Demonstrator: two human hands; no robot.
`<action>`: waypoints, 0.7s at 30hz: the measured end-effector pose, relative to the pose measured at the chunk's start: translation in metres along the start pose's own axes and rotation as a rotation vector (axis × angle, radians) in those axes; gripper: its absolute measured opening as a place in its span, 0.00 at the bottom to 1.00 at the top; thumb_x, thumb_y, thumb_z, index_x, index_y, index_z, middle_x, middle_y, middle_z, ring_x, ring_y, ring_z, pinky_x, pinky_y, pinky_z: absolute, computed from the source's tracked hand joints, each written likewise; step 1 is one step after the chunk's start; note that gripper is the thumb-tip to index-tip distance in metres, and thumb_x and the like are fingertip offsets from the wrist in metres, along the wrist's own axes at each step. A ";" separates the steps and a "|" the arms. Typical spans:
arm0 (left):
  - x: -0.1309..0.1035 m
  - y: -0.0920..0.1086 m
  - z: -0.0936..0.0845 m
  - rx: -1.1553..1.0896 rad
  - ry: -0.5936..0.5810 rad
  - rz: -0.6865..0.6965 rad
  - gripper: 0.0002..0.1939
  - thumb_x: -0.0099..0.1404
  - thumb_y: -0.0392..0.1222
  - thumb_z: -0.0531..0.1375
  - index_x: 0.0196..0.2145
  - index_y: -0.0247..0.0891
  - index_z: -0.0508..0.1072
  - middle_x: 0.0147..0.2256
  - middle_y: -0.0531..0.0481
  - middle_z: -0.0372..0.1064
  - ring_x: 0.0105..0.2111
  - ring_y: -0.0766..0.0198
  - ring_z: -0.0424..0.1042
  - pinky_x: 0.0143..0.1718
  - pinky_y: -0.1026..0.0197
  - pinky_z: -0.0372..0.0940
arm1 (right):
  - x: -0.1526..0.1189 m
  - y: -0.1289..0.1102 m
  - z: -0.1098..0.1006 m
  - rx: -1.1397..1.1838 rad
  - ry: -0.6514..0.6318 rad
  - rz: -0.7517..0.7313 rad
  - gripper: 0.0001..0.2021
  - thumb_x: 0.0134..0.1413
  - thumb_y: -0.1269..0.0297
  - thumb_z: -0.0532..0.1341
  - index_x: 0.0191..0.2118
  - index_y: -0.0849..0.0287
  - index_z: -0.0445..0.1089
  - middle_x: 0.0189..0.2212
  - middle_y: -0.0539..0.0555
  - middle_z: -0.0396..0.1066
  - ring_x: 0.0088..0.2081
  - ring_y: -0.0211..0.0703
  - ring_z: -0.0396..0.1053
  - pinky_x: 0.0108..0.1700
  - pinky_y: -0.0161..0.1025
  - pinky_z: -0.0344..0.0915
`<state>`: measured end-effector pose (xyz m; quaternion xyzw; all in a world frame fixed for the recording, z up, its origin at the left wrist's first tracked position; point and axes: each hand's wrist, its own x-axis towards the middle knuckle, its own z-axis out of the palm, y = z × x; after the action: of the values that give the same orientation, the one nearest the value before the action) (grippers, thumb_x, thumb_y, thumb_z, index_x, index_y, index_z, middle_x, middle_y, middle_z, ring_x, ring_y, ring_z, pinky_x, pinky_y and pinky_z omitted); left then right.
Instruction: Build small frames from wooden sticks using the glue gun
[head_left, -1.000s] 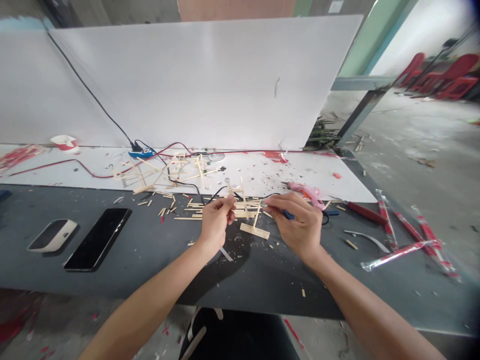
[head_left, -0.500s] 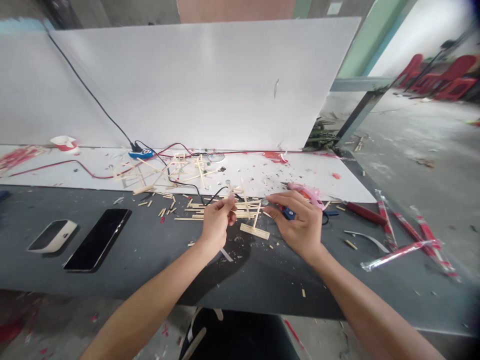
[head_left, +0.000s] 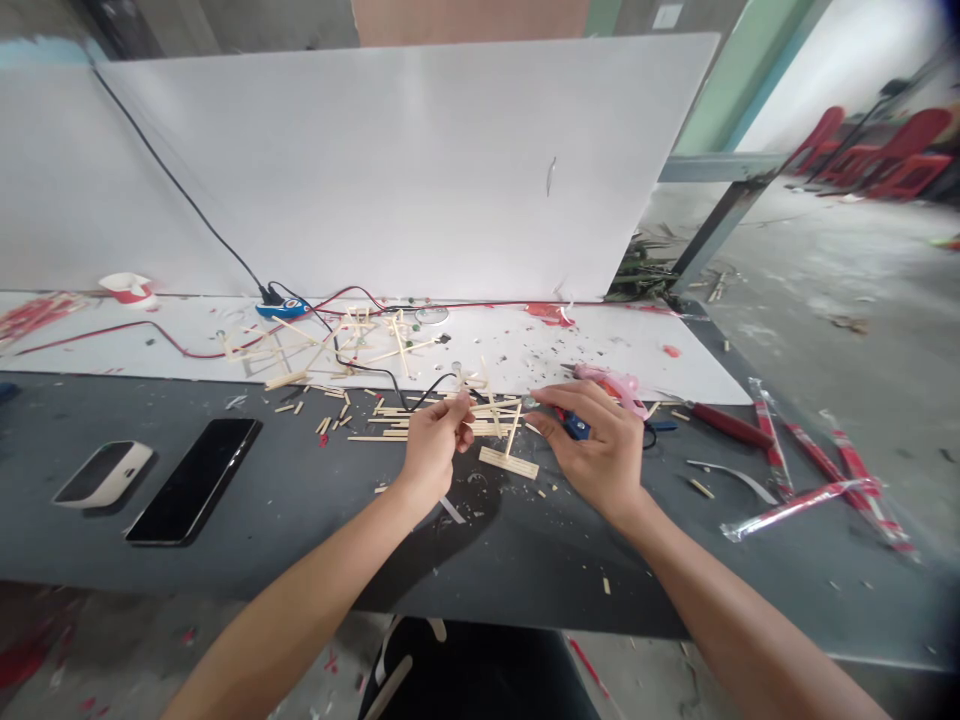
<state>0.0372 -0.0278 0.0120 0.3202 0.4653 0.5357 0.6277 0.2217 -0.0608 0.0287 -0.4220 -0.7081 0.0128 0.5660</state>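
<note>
My left grip (head_left: 433, 442) pinches the stick frame (head_left: 513, 435), its long stick (head_left: 498, 405) running rightward toward the clear bead (head_left: 529, 402) at my right hand (head_left: 600, 440), whose hold I cannot tell.

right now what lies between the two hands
The head view shows a stick piece with a flat base between the left hand and the right hand, with more thin sticks lying beyond it.

Phone (head_left: 195, 482) left of sticks (head_left: 396, 433), glue gun (head_left: 613, 385) right.
</note>
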 end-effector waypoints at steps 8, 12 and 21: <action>0.002 0.000 -0.001 -0.048 -0.051 -0.017 0.23 0.46 0.52 0.76 0.25 0.32 0.73 0.22 0.53 0.65 0.17 0.74 0.61 0.17 0.68 0.51 | 0.003 0.001 -0.011 0.010 0.033 0.013 0.09 0.57 0.69 0.68 0.44 0.51 0.79 0.38 0.54 0.79 0.43 0.50 0.76 0.48 0.50 0.72; 0.003 0.001 -0.001 -0.063 -0.059 -0.031 0.24 0.44 0.52 0.77 0.23 0.32 0.71 0.22 0.53 0.66 0.16 0.74 0.60 0.17 0.68 0.51 | 0.006 0.003 -0.014 0.027 0.045 0.067 0.07 0.60 0.68 0.65 0.43 0.52 0.79 0.38 0.53 0.79 0.45 0.50 0.76 0.48 0.49 0.71; 0.003 0.001 0.000 -0.086 -0.092 -0.031 0.24 0.45 0.51 0.77 0.23 0.31 0.72 0.22 0.53 0.65 0.16 0.75 0.60 0.17 0.68 0.50 | 0.008 0.010 -0.013 0.076 0.001 0.178 0.08 0.59 0.66 0.67 0.44 0.54 0.79 0.41 0.55 0.78 0.41 0.47 0.75 0.42 0.46 0.71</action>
<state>0.0365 -0.0242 0.0123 0.3099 0.4173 0.5300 0.6700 0.2376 -0.0560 0.0345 -0.4616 -0.6664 0.0894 0.5787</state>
